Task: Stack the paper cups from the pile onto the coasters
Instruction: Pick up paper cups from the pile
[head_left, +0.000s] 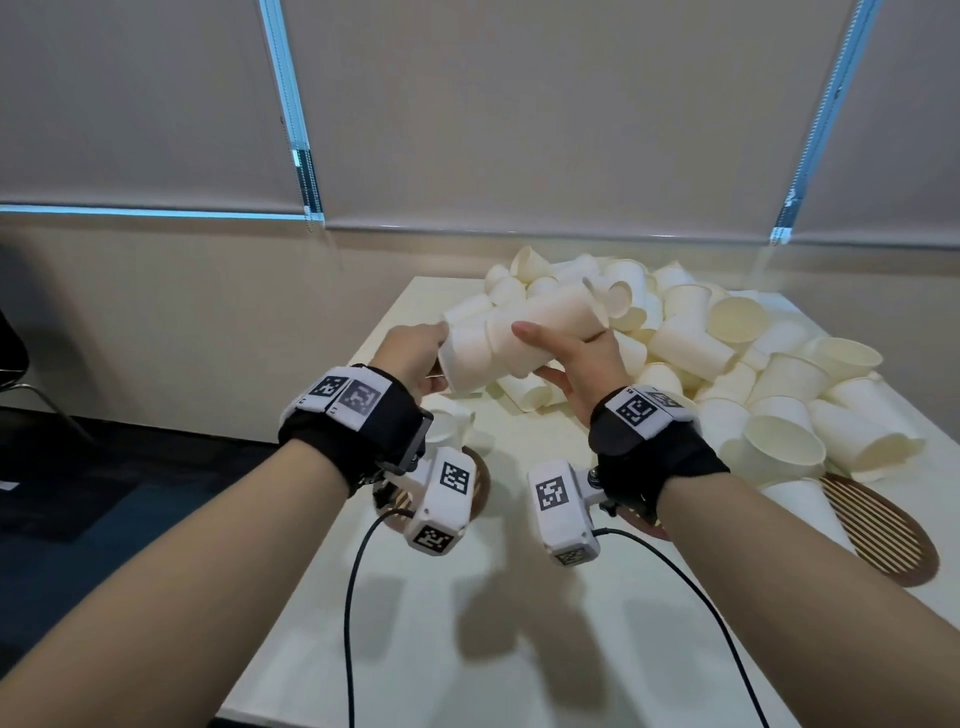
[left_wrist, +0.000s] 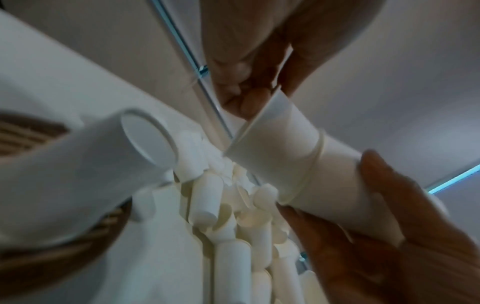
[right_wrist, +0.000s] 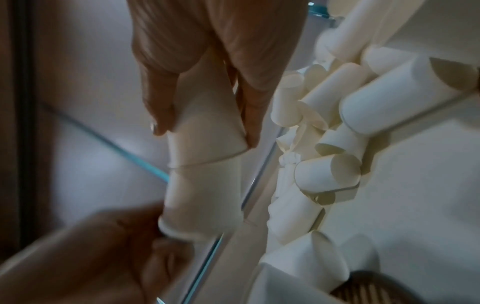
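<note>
Above the table's far left, both hands hold two white paper cups, one fitted partly into the other. My left hand grips the left cup by its end. The right hand wraps thumb and fingers round the right cup. The left wrist view shows the joined cups between my left hand's fingers and the other hand. In the right wrist view the joined cups run from my right hand down to the left hand. A big pile of cups covers the table's back right.
A brown slatted coaster lies at the right, with pile cups at its edge. Another coaster under my left wrist carries a cup, seen large in the left wrist view. A third coaster peeks out below my right wrist. The white table ends at its left edge.
</note>
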